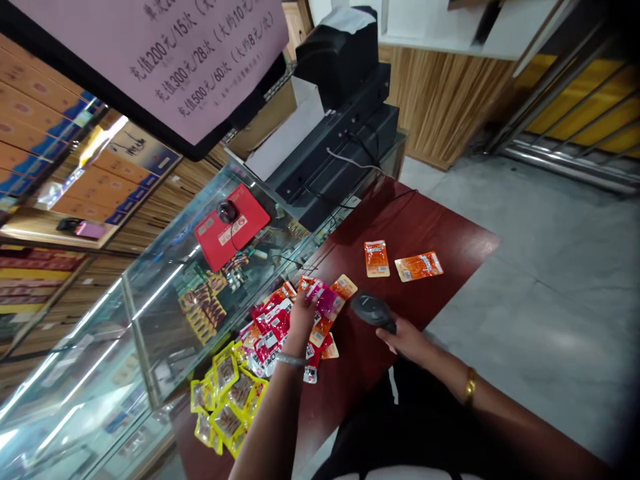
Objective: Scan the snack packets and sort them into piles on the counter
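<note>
My left hand [304,312] is closed on the edge of a magenta snack packet [327,301], over a heap of red, white and orange snack packets [274,328]. Wrapped around the handle of a dark barcode scanner [373,309] is my right hand [407,339]. The scanner's head points left, toward the magenta packet but apart from it. Two orange packets, an upright one [377,259] and a sideways one [419,267], lie flat beyond the scanner. Yellow packets [231,421] are piled beside my left forearm.
The packets lie on a dark red tabletop [345,407]. A glass display counter [150,293] runs along the left, with a red mouse pad [250,210] and a black mouse [227,211]. Behind stand a cash drawer [330,167], an open carton [280,127] and a monitor bearing a pink sign [200,60].
</note>
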The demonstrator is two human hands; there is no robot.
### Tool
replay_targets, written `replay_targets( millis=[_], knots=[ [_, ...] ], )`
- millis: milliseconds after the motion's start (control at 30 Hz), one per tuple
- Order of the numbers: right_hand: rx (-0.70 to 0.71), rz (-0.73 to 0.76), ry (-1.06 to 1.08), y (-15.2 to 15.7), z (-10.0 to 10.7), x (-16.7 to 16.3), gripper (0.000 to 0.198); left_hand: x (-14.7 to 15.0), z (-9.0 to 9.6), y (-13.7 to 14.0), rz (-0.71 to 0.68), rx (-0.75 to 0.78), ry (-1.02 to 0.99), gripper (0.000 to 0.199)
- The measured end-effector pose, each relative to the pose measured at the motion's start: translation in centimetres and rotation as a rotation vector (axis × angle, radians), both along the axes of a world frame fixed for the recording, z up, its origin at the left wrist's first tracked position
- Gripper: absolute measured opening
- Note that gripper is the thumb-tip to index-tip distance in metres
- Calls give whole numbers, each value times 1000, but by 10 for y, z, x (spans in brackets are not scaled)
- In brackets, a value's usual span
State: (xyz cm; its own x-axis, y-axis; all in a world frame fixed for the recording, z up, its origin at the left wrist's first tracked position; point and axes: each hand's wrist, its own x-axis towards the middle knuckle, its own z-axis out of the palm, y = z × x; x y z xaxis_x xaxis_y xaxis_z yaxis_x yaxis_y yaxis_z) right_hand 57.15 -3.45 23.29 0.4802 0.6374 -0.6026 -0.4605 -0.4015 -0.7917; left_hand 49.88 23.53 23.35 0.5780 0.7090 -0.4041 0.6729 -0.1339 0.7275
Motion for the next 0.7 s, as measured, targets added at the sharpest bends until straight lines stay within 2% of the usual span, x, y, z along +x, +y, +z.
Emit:
replay_targets(
  millis=[100,167,267,367,467,600,700],
  knots=[
    [-7,34,-6,-8,-5,-3,54,-1,9,6,-146,519,258,34],
    [-22,33,-21,-16,-11,-5,53,18,7,-3,-251,688,278,38],
    [-38,-2,-46,-28,-19,-6,53,70,-10,-38,-398,676,227,42],
    [-32,-33,-53,-39,-22,-5,55,127,-30,-80,-460,589,264,56],
    [-48,-51,-47,-46,-20,-2,58,166,-41,-108,-448,569,337,67],
    [-86,-59,-53,-53,-16,0,58,188,-42,-114,-484,574,369,55],
    [-93,-76,-54,-54,-11,2,56,187,-40,-101,-540,361,348,35]
  ],
)
